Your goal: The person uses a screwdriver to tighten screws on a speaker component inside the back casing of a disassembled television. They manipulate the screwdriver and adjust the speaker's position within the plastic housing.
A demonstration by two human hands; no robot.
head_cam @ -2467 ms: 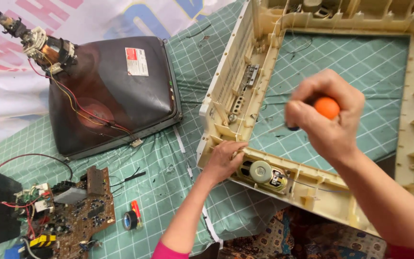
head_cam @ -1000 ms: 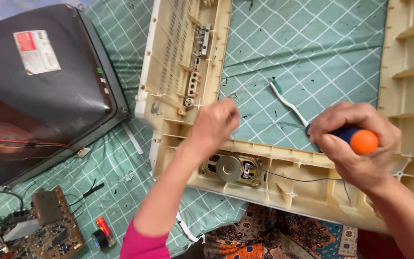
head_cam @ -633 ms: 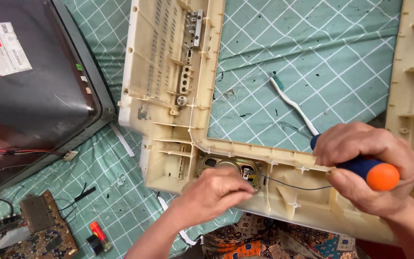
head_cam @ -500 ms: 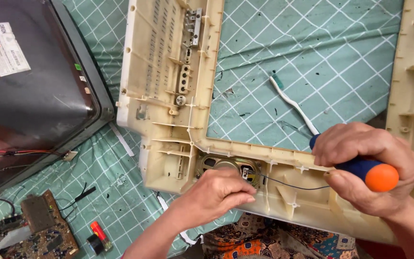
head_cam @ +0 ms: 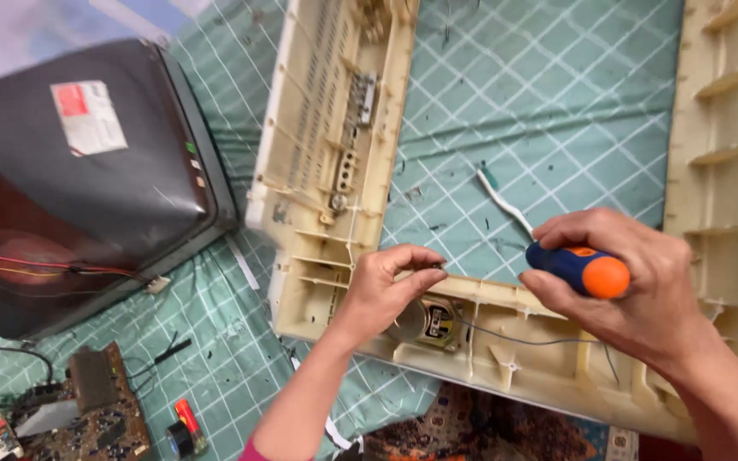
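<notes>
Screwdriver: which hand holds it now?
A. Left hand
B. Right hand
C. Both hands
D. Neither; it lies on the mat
B: the right hand is wrapped around the blue-and-orange screwdriver, while the left hand rests on the frame by the speaker.

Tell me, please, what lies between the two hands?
In the head view, between the left hand and the right hand lie the casing rim, a round speaker and a thin wire.
</notes>
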